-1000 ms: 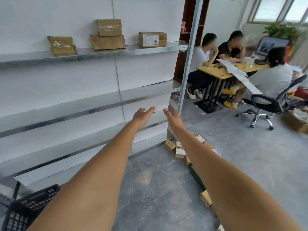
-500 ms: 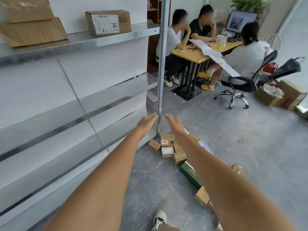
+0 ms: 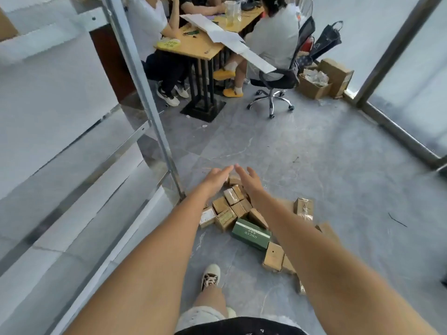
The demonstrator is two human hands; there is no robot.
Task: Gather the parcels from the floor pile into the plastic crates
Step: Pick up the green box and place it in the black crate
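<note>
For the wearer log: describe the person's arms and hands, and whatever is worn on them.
Both arms are bare from the frame's lower edge to the wrist, no sleeves visible. The left hand and right hand wear no gloves; no watch, bracelet or ring shows.

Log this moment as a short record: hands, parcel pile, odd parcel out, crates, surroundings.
left hand: open, fingers straight, holding nothing, above the pile
right hand: open, holding nothing, above the pile
parcel pile: small brown cardboard boxes on the floor beside the shelf post
odd parcel: green box at the pile's near edge
crates: none in view
surroundings: people seated at a desk; office chair
</note>
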